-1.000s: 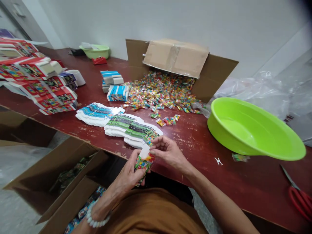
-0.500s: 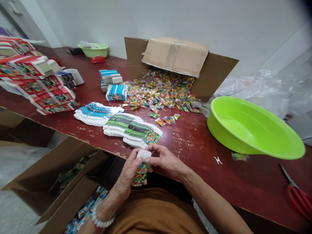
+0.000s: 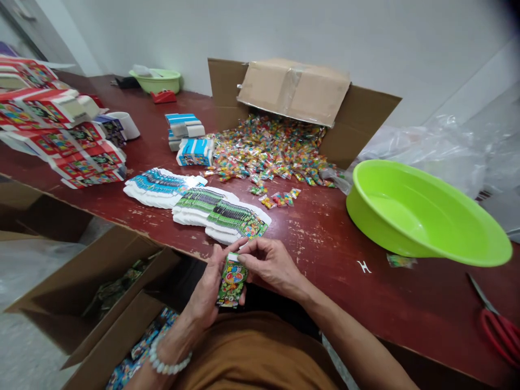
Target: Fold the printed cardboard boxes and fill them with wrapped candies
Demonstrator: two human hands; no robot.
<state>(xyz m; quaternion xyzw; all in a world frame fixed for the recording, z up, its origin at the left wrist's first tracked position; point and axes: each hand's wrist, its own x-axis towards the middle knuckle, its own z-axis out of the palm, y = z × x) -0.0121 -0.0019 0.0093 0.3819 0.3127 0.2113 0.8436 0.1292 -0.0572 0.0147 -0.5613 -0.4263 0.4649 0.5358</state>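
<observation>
A small green printed candy box (image 3: 232,281) stands upright in front of my body, its white top edge toward the table. My left hand (image 3: 206,284) is closed around its left side, fingertips showing at the right edge. At the top end, my right hand (image 3: 273,266) pinches the box between thumb and fingers. Just beyond both hands lie fanned flat green cartons (image 3: 235,219), with fanned blue cartons (image 3: 160,187) to their left. Several wrapped candies (image 3: 279,199) rest beside the green fan.
A tipped cardboard box (image 3: 292,92) spills a heap of wrapped candies (image 3: 276,151). On the right are a lime-green basin (image 3: 414,216) and red-handled scissors (image 3: 498,327). Bundled red cartons (image 3: 77,135) stack at left. Below the table edge, open cardboard boxes (image 3: 81,281) hold packs.
The white flap that stood up at the top of the green box is now folded down. My right hand has stayed at that end.
</observation>
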